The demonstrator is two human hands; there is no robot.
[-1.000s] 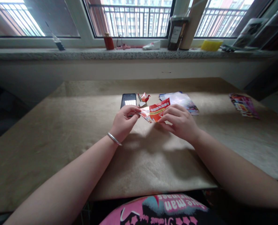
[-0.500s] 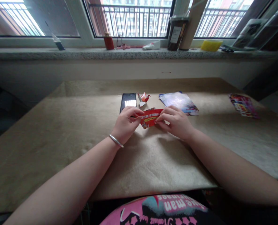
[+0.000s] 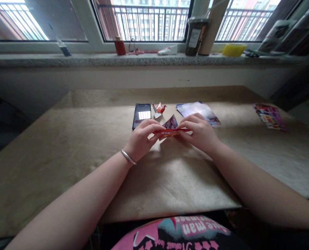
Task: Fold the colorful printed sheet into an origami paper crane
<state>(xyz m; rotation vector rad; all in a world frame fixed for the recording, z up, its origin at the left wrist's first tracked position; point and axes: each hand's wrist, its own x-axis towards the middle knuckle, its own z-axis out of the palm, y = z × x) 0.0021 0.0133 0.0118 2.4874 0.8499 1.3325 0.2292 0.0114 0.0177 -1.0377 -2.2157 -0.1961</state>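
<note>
Between my two hands is a folded sheet of printed paper (image 3: 171,123), red with lettering on the near strip and dark purple on the pointed flap behind. My left hand (image 3: 144,136) pinches its left end, fingers closed. The right end is gripped by my right hand (image 3: 196,132), thumb and fingers pressed together. Just beyond my left hand lies a black phone (image 3: 142,114), and beside it stands a small red and white origami crane (image 3: 159,109). Past my right hand rests a stack of glossy square sheets (image 3: 197,110), partly hidden by the fingers.
More colourful printed papers (image 3: 270,116) lie at the right of the brown-covered table (image 3: 66,139). On the stone windowsill (image 3: 92,60) stand a red container (image 3: 120,47), a dark lidded jar (image 3: 194,37) and a yellow block (image 3: 234,50).
The paper has tilted, so its red face shows as a thin strip and a dark pointed flap rises behind. My right hand has turned slightly; both hands still grip the paper.
</note>
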